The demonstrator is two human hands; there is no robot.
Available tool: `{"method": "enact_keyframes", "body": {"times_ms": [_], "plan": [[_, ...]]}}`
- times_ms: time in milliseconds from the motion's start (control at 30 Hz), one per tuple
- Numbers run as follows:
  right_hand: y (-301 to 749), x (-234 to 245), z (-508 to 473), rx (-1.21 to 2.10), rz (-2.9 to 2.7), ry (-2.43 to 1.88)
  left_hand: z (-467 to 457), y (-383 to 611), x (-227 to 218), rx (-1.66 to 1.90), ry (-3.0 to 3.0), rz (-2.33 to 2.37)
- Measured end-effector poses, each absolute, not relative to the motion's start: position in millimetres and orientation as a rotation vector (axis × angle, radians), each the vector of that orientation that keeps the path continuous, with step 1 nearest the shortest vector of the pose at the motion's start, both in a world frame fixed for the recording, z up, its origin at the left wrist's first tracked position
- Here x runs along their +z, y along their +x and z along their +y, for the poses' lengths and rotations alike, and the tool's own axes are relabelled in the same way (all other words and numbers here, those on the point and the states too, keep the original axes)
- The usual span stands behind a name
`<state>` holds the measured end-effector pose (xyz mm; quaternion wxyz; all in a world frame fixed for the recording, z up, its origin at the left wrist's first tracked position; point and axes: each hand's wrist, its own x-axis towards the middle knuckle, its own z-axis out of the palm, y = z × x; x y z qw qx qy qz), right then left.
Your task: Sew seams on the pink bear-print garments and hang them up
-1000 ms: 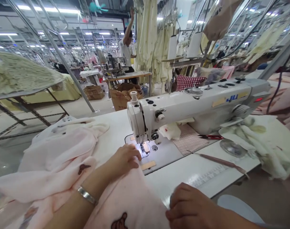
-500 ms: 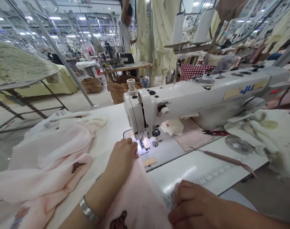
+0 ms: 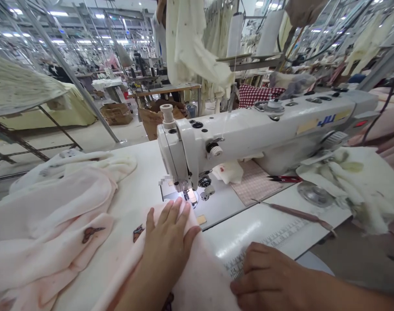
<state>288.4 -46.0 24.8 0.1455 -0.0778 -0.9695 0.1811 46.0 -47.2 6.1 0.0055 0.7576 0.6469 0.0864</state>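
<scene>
My left hand [image 3: 166, 242] lies flat with fingers spread on pale pink fabric [image 3: 200, 280] printed with small brown butterflies. Its fingertips reach just short of the lit needle and presser foot [image 3: 188, 194] of the white sewing machine [image 3: 255, 129]. My right hand [image 3: 268, 278] is curled at the fabric's right edge near the table's front, pinching the cloth. More of the same pink fabric [image 3: 54, 216] is heaped on the table to the left.
Red thread snips [image 3: 284, 178] and a thin brown awl-like tool [image 3: 294, 211] lie on the table right of the needle. Cream fabric [image 3: 359, 185] is piled at the right. A person stands behind among hanging cream garments [image 3: 187, 43]. Cardboard boxes [image 3: 117, 113] sit on the floor.
My left hand has flattened out, fingers spread on the pink fabric, which now lies closer under the needle. The view shifted slightly; my right hand stays at the fabric's edge.
</scene>
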Motion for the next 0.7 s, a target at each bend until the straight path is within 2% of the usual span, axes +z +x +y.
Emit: {"method": "enact_keyframes", "body": {"times_ms": [367, 467, 567, 700], "plan": [[287.8, 12.8, -54.7, 0.464, -2.636, -0.438, -42.7, 45.8, -0.2, 0.488, 2.639, 2.002], [280.7, 5.0, -45.3, 0.443, -2.616, -0.419, -27.1, 36.8, 2.5, 0.66, 2.748, 1.795], [270.9, -4.4, -30.7, 0.393, -2.553, -0.407, -13.6, 28.5, 9.3, 0.654, 2.861, 1.545], [258.5, -9.9, -18.9, 0.402, -2.466, -0.404, -32.8, 46.1, 19.3, 0.692, 2.669, 1.641]]}}
